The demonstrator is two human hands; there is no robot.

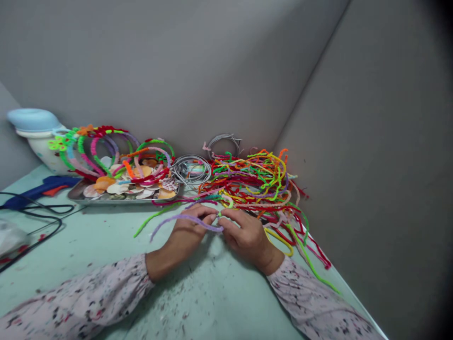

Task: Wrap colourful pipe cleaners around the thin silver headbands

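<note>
In front of me my left hand (193,224) and my right hand (246,233) meet fingertip to fingertip, both pinched. Between them is a purple pipe cleaner (170,219), curving out to the left over my left hand, its near end at my right fingertips. A small bit of pale green pipe cleaner (219,214) shows where the fingertips come together, and a pale yellow-green loop (229,202) stands just above. How these pieces join is hidden by my fingers. Left of my left hand lies a bright green pipe cleaner (152,220).
A tangled pile of coloured pipe cleaners (255,179) spreads behind and right of my hands. A metal tray (123,202) holds shells and wrapped hoops (95,151). Coiled wire (193,170) lies beside it. At left are a blue glue gun (31,191), black cable (53,222) and lidded container (38,137).
</note>
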